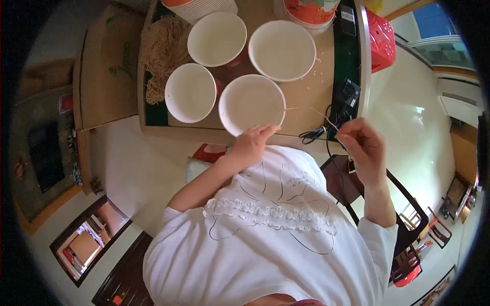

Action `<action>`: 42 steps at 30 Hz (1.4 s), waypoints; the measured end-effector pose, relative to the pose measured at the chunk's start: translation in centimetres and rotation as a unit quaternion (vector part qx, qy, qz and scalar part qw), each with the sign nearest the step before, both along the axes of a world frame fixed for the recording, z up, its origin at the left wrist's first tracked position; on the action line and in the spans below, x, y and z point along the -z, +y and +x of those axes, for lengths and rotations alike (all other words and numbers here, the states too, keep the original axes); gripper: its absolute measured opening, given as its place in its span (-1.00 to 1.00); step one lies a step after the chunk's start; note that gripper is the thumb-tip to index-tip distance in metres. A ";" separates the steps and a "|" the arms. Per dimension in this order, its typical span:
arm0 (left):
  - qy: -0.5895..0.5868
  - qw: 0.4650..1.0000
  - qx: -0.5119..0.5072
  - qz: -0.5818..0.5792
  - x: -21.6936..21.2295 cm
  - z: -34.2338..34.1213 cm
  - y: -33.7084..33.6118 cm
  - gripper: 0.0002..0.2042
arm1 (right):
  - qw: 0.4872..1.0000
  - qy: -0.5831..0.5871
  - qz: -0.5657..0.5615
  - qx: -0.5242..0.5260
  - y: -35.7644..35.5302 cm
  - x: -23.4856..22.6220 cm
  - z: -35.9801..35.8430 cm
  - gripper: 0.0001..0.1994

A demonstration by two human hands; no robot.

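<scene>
In front of me stand several white paper bowls with wide round mouths; the near right paper bowl is closest to my body. My left hand is closed at that bowl's near rim, fingers together against it. A thin light thread end pokes over the bowl's right rim. Out to the right, past the table's front edge, my right hand pinches a thin beige string, whose loose end points left toward the bowl. The near left bowl, far left bowl and far right bowl look empty inside.
A tangled heap of beige string lies at the table's left. Stacked paper bowls and an orange-patterned container stand at the back. A black cable and small black device lie near the right edge, beside a red plastic stool.
</scene>
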State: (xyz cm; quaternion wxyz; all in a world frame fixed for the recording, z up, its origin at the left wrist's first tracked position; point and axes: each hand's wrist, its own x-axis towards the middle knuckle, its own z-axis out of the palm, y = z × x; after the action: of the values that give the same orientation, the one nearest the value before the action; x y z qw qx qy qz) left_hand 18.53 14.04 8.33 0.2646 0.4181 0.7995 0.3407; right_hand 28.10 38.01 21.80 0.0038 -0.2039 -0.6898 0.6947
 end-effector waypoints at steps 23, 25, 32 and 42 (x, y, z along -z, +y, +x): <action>-0.043 0.992 -0.088 -0.075 -0.3 0.0 1.5 -0.49 | 0.951 -0.187 -0.092 -0.229 0.8 5.0 4.1 -0.92; -0.058 0.990 -0.094 -0.082 -0.8 -0.3 1.6 -0.48 | 0.982 -0.119 -0.080 -0.121 -0.9 8.2 2.3 -0.88; -0.155 0.979 -0.134 -0.008 -0.9 -0.7 0.6 -0.51 | 0.934 0.053 -0.086 0.342 2.3 10.5 0.2 -0.88; -0.262 0.951 -0.162 0.023 0.0 -0.3 0.2 -0.49 | 0.993 -0.049 -0.093 0.045 -7.9 15.3 -2.5 -0.91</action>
State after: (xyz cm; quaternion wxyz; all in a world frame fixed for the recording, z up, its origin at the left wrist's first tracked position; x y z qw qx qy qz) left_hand 18.26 14.29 8.38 0.3963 0.1851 0.7507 0.4951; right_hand 25.55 30.06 6.45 -0.0179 -0.2680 -0.6120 0.7439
